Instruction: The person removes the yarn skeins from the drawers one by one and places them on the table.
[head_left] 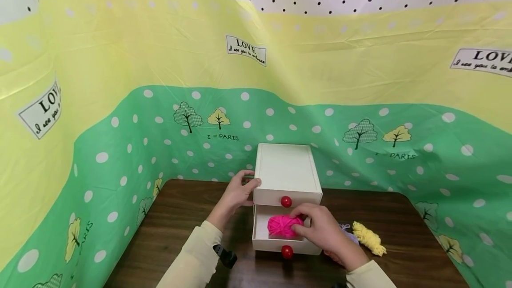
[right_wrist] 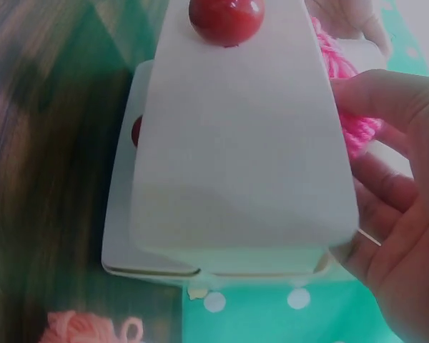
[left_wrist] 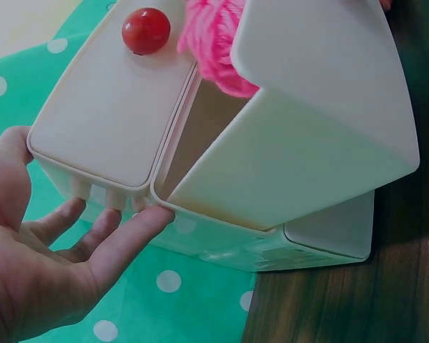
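Note:
A white drawer box (head_left: 286,168) with red knobs stands on the table. Its middle drawer (head_left: 276,244) is pulled out, and a bundle of pink yarn (head_left: 280,226) lies inside at the front. My right hand (head_left: 322,230) pinches the pink yarn between thumb and fingers over the drawer's right side. In the right wrist view, the drawer front hides part of the yarn (right_wrist: 359,132). My left hand (head_left: 238,192) rests against the box's left side, thumb at the top edge. The left wrist view shows its fingers (left_wrist: 129,243) extended along the side wall.
To the right of the box lie a yellow yarn bundle (head_left: 369,238), a purple one (head_left: 349,233) and an orange-pink one (right_wrist: 82,329), the latter two partly hidden by my right arm in the head view. A patterned curtain (head_left: 216,154) hangs behind the brown table (head_left: 188,208).

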### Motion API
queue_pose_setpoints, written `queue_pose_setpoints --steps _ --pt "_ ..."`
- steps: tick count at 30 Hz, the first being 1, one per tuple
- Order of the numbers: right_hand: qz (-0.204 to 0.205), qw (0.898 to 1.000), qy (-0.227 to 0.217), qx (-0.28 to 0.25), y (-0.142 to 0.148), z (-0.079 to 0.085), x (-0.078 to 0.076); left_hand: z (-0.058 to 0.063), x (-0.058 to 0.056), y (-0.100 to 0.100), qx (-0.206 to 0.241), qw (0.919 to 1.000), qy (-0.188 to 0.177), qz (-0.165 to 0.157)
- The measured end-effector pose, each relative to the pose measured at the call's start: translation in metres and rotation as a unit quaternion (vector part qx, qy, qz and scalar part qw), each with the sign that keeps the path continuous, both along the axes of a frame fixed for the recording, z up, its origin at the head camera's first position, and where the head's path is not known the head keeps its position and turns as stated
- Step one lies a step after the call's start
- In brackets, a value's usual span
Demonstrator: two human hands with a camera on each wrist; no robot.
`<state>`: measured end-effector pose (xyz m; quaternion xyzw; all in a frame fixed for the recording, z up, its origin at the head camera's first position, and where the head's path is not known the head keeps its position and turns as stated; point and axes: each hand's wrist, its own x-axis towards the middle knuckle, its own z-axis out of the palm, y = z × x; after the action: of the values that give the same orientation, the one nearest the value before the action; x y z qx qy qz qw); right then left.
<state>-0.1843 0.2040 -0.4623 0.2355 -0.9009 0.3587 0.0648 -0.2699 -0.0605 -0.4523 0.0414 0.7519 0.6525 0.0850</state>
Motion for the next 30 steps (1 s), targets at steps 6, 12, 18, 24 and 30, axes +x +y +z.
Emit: queue_pose_setpoints --steps 6,12,18,24,30 --pt "-0.006 1.0 0.023 -0.005 0.009 0.006 0.005 0.001 0.0 -0.001 0.0 1.0 -0.002 0.001" --pt "-0.025 0.998 0.057 -0.01 0.019 0.013 0.011 0.001 0.0 0.0 0.004 1.0 -0.004 0.0" --pt "-0.058 0.995 0.078 -0.008 0.033 0.019 0.018 0.0 -0.001 0.001 0.007 1.0 -0.006 0.001" --pt "-0.078 0.994 0.078 -0.021 0.051 0.027 0.027 -0.001 -0.001 0.0 0.006 1.0 -0.007 0.0" --pt "-0.111 0.988 0.103 0.002 0.068 0.03 0.033 -0.001 -0.002 0.001 0.004 1.0 -0.004 -0.002"
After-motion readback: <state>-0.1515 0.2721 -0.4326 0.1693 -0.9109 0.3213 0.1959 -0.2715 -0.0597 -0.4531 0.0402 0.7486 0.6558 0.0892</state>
